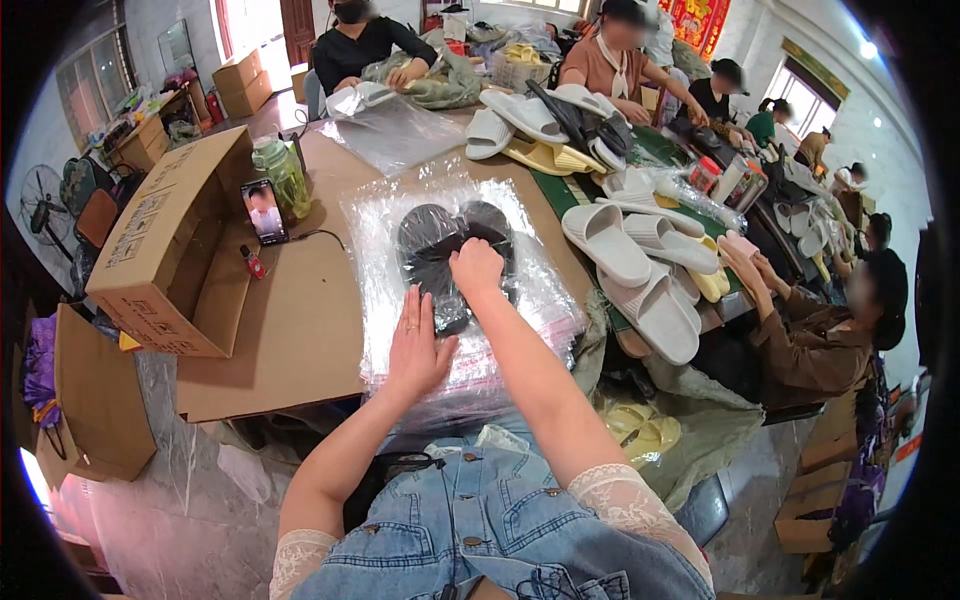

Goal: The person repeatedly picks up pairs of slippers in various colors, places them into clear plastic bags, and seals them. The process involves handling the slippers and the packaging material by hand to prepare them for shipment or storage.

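A pair of black slippers lies on a stack of clear plastic bags, in the middle of the table before me. Shiny film seems to cover part of them. My right hand is closed in a fist at the slippers' middle, gripping them; its fingertips are hidden. Flat beside their near end, my left hand rests on the bags with fingers stretched out. Grey slide slippers are heaped to the right of the bags.
An open carton stands at the left, near a propped phone, a green bottle and a small red bottle. More slippers and loose clear film lie farther back. Several people work around the table.
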`<state>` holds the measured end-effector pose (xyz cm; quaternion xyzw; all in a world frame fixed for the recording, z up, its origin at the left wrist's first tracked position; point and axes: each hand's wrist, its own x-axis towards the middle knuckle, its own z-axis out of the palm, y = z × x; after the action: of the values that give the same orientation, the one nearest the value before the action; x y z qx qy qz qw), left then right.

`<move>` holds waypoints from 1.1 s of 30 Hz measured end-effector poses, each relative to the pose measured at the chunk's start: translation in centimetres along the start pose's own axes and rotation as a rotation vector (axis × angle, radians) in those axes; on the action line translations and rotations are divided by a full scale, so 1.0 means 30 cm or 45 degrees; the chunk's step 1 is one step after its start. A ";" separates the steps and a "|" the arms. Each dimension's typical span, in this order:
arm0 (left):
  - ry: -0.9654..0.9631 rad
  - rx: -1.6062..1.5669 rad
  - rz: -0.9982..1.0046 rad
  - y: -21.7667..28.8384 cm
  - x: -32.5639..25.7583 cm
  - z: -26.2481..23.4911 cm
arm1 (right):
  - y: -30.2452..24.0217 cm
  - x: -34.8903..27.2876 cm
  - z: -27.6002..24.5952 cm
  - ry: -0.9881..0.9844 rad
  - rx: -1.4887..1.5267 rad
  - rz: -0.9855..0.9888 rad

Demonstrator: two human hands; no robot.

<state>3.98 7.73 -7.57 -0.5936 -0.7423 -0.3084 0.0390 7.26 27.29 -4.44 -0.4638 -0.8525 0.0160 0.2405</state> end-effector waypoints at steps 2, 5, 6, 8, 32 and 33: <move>0.023 -0.031 -0.009 0.006 0.004 0.002 | 0.028 0.019 0.015 -0.011 0.092 0.037; 0.035 -0.061 -0.036 0.006 0.000 -0.006 | 0.033 0.017 0.019 0.024 0.167 0.050; 0.036 -0.068 -0.043 0.006 -0.001 -0.009 | 0.033 0.016 0.022 0.035 0.175 0.043; 0.044 -0.053 -0.048 0.002 0.000 -0.007 | 0.042 0.017 0.024 0.041 0.195 0.035; 0.012 -0.028 0.042 -0.035 -0.009 0.001 | 0.230 -0.177 -0.145 -0.063 0.123 -0.055; 0.015 -0.036 0.034 -0.031 -0.009 0.001 | 0.223 -0.168 -0.134 -0.047 0.161 -0.056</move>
<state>3.22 7.43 -8.08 -0.6022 -0.7295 -0.3219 0.0390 16.50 26.28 -4.55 -0.4284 -0.8641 0.0731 0.2539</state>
